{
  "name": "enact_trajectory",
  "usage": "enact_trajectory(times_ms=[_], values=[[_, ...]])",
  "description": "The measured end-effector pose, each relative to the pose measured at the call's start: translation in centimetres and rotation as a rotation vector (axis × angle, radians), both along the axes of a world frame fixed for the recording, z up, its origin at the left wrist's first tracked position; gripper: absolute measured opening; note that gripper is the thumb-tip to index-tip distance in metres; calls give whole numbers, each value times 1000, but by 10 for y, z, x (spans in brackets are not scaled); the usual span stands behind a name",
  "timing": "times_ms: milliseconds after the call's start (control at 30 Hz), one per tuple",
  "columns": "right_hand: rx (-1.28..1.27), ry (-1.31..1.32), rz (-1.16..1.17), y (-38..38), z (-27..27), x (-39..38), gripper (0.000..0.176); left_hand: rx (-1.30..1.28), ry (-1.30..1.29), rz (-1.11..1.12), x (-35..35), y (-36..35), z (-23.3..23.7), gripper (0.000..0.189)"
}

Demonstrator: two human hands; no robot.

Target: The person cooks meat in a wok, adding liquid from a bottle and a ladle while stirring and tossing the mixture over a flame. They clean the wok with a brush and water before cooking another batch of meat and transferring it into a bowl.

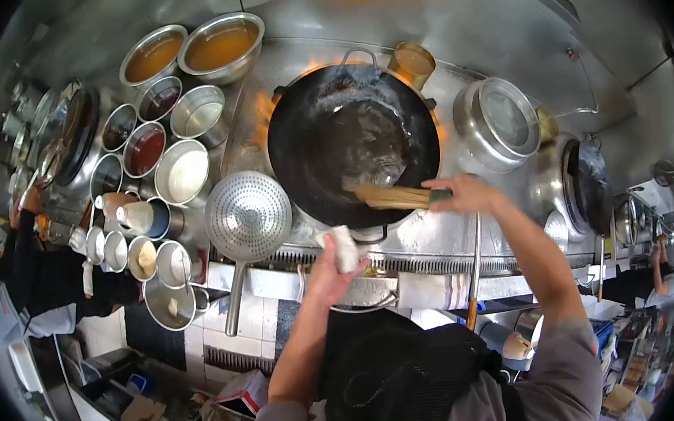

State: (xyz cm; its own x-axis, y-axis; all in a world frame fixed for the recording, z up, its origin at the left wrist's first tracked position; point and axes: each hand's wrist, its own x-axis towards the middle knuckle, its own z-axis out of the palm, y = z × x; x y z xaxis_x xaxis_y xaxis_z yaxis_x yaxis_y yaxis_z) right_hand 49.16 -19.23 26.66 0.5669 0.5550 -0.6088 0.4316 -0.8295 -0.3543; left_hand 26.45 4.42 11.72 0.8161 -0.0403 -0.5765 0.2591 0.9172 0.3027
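Observation:
A large black wok (314, 132) sits over the burner, flames showing around its rim and some liquid in its bowl. My right hand (465, 194) is closed around the green-banded end of a bamboo wok brush (392, 197). The brush's bristles reach over the near side of the wok into the liquid. In my left hand (329, 278) is a folded white cloth (343, 247), gripped just left of the wok's near loop handle (372, 237). A perforated strainer (248, 216) with a long handle lies left of the wok.
Two steel bowls of amber liquid (221, 44) and several seasoning pots (144, 149) stand on the left. Stacked steel pots (498, 123) are on the right. A long-handled tool (476, 272) leans over the front edge. Other people work at far left (37, 265) and far right.

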Motion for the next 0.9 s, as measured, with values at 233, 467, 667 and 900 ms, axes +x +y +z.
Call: enact_trajectory(times_ms=[233,467,667,900], values=[[134,-462,-292,129,-115,29,62,258,26,142,51,-35,-53,23],[-232,-342,37,26,-54,-6,53,535,102,-61,46,-31,-51,29],[150,-425,-408,141,-94,60,55,440,104,-234,49,-13,-36,16],[410,-223,-289,148,-118,-40,57,435,47,-142,44,-21,-53,11]])
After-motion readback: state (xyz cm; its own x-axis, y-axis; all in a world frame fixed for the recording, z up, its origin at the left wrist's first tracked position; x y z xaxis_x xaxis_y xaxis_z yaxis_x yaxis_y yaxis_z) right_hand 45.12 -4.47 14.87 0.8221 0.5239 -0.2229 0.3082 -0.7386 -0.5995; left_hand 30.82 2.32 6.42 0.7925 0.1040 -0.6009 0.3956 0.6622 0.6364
